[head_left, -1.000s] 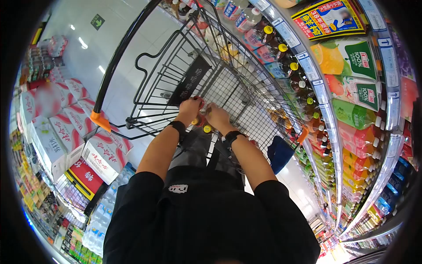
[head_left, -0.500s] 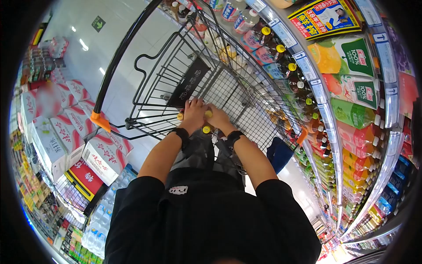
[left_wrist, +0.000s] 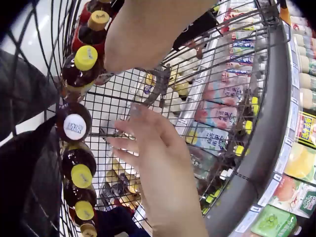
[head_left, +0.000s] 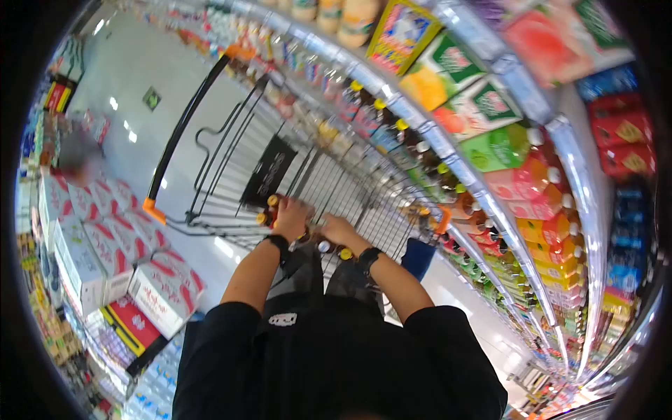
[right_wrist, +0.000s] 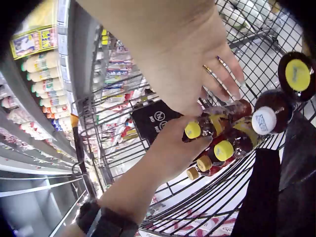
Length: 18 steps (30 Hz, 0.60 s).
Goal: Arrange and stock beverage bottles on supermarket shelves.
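Note:
In the head view, both hands are inside a wire shopping cart (head_left: pixel 325 183). The left hand (head_left: pixel 290 218) is at the near side; in the right wrist view, the left hand (right_wrist: pixel 170 148) curls its fingers round a dark bottle (right_wrist: pixel 210 124) with a yellow cap. Just to its right, the right hand (head_left: pixel 338 231) holds nothing, its fingers loosely extended, as the right hand (left_wrist: pixel 160 148) also shows in the left wrist view. A row of bottles lines the near wire wall, among them a white-capped bottle (left_wrist: pixel 74 123) and a yellow-capped bottle (left_wrist: pixel 79 165).
Shelves of drinks (head_left: pixel 483 189) run along the right side, close to the cart. Stacked cartons (head_left: pixel 164 294) stand at the left, beside the floor (head_left: pixel 143 63). A dark sign panel (head_left: pixel 268 170) and a blue cloth-like item (head_left: pixel 418 259) are on the cart.
The head view has turned, with the shelves and cart shifted left. The hands, close together half a second ago, are now slightly apart. More bottle caps show around them.

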Each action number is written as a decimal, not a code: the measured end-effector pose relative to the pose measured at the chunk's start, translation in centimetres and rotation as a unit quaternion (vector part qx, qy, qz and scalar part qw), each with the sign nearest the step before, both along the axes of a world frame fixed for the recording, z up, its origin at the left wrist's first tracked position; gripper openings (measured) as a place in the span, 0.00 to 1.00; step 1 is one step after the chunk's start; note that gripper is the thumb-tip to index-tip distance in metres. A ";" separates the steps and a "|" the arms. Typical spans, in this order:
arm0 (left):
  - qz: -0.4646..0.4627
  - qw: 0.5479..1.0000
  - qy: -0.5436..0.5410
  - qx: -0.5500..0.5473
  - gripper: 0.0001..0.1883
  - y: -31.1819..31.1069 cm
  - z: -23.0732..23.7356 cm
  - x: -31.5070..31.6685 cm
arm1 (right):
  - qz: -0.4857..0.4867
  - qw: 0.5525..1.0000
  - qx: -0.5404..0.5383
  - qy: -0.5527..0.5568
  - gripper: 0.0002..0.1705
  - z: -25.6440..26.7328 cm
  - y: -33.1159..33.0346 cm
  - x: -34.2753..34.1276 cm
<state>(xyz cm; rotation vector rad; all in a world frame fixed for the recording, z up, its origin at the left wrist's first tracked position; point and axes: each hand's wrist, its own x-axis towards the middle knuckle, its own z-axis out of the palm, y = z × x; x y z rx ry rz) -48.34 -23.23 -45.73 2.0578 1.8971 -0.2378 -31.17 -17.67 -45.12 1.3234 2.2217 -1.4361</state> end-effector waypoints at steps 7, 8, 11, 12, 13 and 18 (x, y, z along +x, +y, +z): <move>0.112 0.991 -0.042 0.061 0.13 7.3 7.1 7.8 | 0.024 0.989 0.116 0.091 0.23 5.3 4.4 11.4; 0.110 0.984 -0.079 0.115 0.12 9.3 9.5 9.3 | 0.008 0.984 0.146 0.099 0.22 7.3 5.6 13.2; 0.082 0.937 -0.189 0.284 0.09 14.0 16.8 14.1 | -0.037 0.959 0.246 0.136 0.21 14.3 8.8 17.8; 0.060 0.909 -0.219 0.350 0.08 15.2 19.4 15.7 | -0.050 0.948 0.278 0.148 0.20 17.1 9.6 19.1; 0.037 0.876 -0.249 0.411 0.07 16.1 22.0 17.5 | -0.062 0.933 0.311 0.168 0.19 20.1 10.2 20.3; -0.079 0.759 -0.397 0.510 0.07 17.4 34.5 24.0 | -0.130 0.804 0.517 0.263 0.10 34.1 10.3 25.4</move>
